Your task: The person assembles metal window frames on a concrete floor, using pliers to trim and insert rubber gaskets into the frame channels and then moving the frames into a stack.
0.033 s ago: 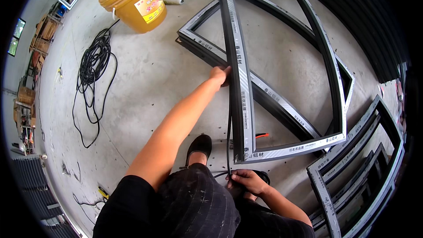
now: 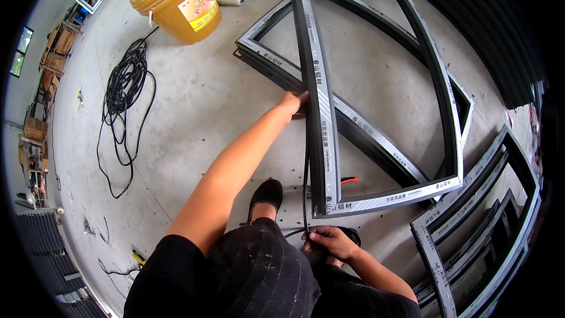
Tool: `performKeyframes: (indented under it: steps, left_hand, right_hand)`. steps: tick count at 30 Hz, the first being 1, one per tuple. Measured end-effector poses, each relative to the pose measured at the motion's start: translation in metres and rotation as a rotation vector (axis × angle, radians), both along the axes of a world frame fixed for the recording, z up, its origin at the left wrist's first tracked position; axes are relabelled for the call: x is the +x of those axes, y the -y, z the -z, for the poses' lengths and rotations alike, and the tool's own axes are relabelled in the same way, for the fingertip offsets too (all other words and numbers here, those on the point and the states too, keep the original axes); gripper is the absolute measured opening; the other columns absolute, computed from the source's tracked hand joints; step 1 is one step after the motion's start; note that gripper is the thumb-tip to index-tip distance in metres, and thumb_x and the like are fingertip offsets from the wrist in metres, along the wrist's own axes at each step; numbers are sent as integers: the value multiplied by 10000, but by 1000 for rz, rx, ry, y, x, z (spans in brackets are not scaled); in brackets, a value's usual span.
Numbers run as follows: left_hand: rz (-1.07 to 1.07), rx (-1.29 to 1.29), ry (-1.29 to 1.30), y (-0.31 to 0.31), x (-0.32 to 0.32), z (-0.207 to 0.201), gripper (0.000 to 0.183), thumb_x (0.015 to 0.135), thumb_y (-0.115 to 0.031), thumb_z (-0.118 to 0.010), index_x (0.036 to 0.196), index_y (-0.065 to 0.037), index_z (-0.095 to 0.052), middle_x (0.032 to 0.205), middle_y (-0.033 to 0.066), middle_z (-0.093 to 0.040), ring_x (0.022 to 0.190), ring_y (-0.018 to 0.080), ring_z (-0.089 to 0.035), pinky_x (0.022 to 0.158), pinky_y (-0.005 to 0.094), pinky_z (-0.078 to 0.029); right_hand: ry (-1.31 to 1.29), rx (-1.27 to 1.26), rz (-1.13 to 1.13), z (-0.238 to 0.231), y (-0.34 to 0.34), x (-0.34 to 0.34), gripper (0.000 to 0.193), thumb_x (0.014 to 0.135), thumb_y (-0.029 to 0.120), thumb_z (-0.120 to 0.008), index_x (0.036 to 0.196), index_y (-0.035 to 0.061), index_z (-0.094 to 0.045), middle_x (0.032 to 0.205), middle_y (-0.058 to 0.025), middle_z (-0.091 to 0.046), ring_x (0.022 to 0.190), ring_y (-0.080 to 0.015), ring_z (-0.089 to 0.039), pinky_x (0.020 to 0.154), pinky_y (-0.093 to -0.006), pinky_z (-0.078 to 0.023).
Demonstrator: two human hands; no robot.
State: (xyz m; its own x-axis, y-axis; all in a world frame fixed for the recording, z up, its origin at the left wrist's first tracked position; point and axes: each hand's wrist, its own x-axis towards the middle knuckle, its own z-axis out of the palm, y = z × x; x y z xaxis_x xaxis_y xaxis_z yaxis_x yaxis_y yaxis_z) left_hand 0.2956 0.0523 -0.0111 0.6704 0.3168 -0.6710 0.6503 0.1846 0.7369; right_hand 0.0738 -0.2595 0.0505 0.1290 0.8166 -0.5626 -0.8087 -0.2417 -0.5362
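Observation:
A grey and black window frame (image 2: 325,118) with printed film lies tilted across a second frame (image 2: 268,56). At its left outer side is my left hand (image 2: 289,105), the thumb against the edge and the fingers curled round a thin black rubber strip (image 2: 305,200). This strip runs down along the frame's side toward my knees. There my right hand (image 2: 331,241) pinches its lower part between thumb and fingers, just below the frame's near corner. Some fingertips of the left hand are hidden by the frame edge.
A yellow bucket (image 2: 182,20) stands at the far left, with a white roll (image 2: 231,1) beside it. Coiled black cord (image 2: 125,85) lies on the floor. More frames (image 2: 432,253) lean at the right, and long dark profiles (image 2: 471,35) lie behind. An orange-handled tool (image 2: 350,179) shows inside the frame.

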Motion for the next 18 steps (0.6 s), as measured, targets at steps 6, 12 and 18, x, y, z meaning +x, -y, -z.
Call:
performKeyframes:
  steps: [6,12,18]
  left_hand:
    - [24,1,-30,1,-15,20,314,941,-322,-583,1062,-34,-614,884,70,-684,763,176,-668,714,351,-582]
    - [34,-210,12,16,-48,9,345,939,-316,-586,1111,-16,-582,886,70,-676,767,181,-668,728,348,-578]
    - [112,-148,52,23,-72,24,343,930,-279,-610,1051,40,-641,947,117,-689,821,195,-663,790,320,-503]
  right_hand:
    - [-41,-49,51,-5,3,3,271,996,209,-489,1088,-19,-602,852,-50,-647,817,-122,-602,808,-260,-467]
    - [-36,-68,85,0,17,-1,287,996,240,-493,1088,-8,-603,832,-37,-631,782,-120,-588,765,-248,-473]
    - [-26,-100,84,-7,10,2,286,995,244,-496,1096,1,-608,818,-27,-619,772,-108,-577,750,-245,-474]
